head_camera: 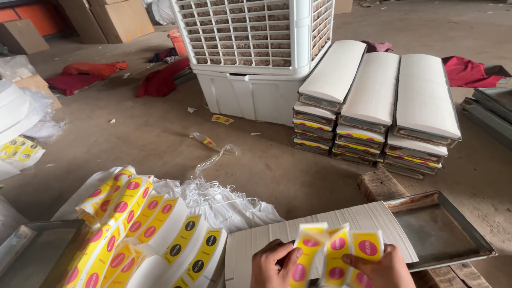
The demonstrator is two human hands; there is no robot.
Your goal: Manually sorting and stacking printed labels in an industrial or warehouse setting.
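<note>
Floor ahead open; label piles left, tray right.

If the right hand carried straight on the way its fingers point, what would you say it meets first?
The right hand points left across the yellow labels it holds, so it would most likely meet the left hand first, which grips the same labels. Depth between them is hard to judge.

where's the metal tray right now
In the head view the metal tray sits low on the right, propped on a wooden block, beside the white sheet stack and the right hand holding yellow labels.
</note>
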